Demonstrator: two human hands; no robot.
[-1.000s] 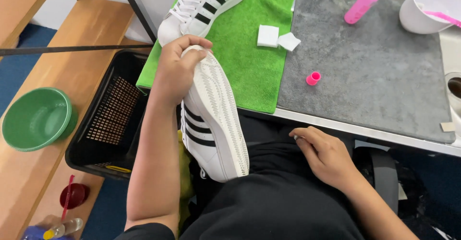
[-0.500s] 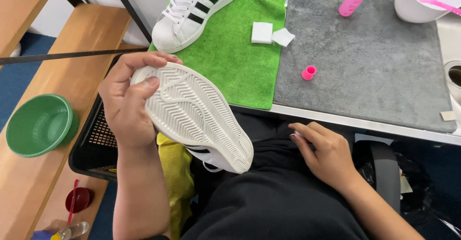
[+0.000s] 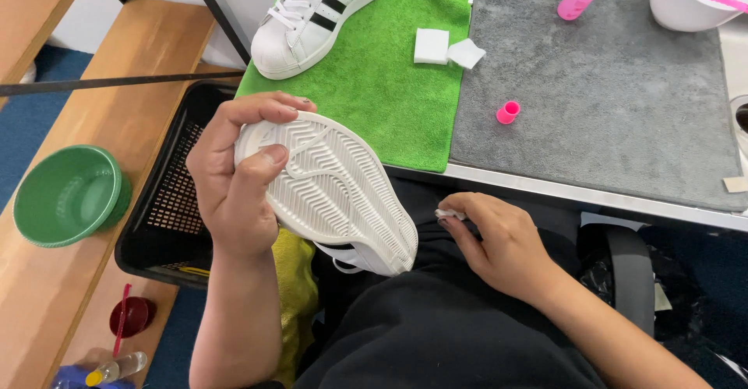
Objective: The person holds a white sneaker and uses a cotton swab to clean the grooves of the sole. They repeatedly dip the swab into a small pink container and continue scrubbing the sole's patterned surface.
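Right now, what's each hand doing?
Left hand: closed around the toe end of a white shoe, sole up.
Right hand: fingers pinching a small white piece at the lap; what it is cannot be told.

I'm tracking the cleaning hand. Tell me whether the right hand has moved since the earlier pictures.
Yes. The right hand, pinching a small white piece, has shifted slightly left toward the held sneaker's sole, judged against the table edge.

Grey mat [image 3: 608,116] mostly open, pink cap [image 3: 508,112] probably loose
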